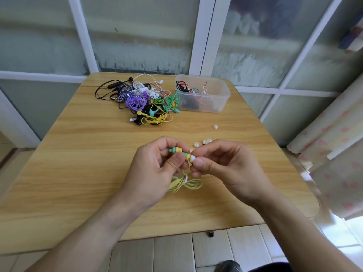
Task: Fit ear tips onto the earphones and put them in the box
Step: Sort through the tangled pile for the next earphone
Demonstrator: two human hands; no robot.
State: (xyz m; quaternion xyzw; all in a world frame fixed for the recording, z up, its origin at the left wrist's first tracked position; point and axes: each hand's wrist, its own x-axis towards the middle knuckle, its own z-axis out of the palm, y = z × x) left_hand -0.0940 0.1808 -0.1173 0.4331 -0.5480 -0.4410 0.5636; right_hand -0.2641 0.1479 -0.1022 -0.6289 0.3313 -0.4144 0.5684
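My left hand grips two yellow-and-green earbuds above the middle of the wooden table. My right hand pinches a white ear tip that sits on the end of the lower earbud. The bundled yellow cable of these earphones hangs below both hands onto the table. Several loose white ear tips lie just behind my right hand, and one more ear tip lies farther back. A clear plastic box at the back right holds several earphones.
A tangled pile of coloured earphones lies at the back of the table, left of the box. Frosted windows rise behind the table. A patterned curtain hangs at the right. Tiled floor shows beyond the table's front edge.
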